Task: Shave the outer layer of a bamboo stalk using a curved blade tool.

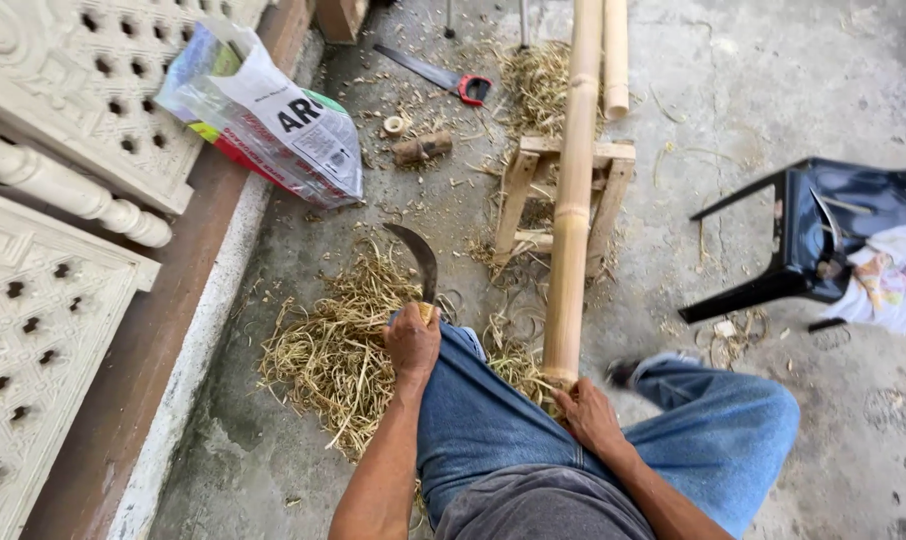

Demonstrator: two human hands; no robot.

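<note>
Head view: your long pale-yellow bamboo pole runs from your lap away across a small wooden trestle stand on the grey concrete floor. A heap of straw-coloured bamboo shavings lies just left of your knee. Your left hand has its fingers clamped on the handle of a curved dark-bladed knife, blade pointing up and away. Your right hand grips the pole's near end, fingers closed on it.

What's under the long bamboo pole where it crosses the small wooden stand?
The bamboo pole rests on the wooden stand; shavings show beneath. Floor directly under it is hidden.
</note>
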